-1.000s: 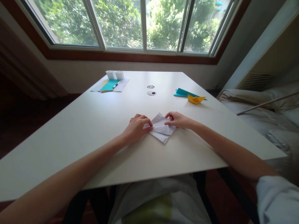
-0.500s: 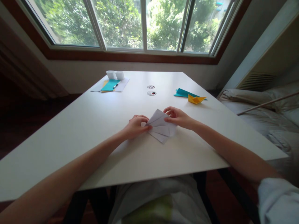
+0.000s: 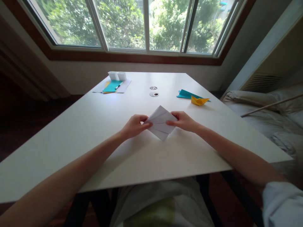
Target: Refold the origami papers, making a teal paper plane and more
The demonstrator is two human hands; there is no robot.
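Note:
A folded sheet of white paper [image 3: 161,121], diamond-shaped with crease lines across it, is held between my two hands above the near part of the white table [image 3: 94,135]. My left hand [image 3: 136,126] pinches its left corner, thumb on top and fingers behind. At the right corner, my right hand [image 3: 183,121] grips the paper the same way, its thumb lying on the face. The fingers behind the paper are partly hidden.
A yellow paper boat [image 3: 199,101] and a folded teal paper [image 3: 188,94] lie at the right. Far left are teal paper [image 3: 112,86], a pen [image 3: 118,86], white sheets [image 3: 124,88] and two small white containers [image 3: 117,76]. Two round inserts [image 3: 154,94] sit mid-table.
The paper has opened from a skewed, layered fan shape into a more even diamond and come up slightly. My left hand moved up a little; my right hand shifted to the right corner.

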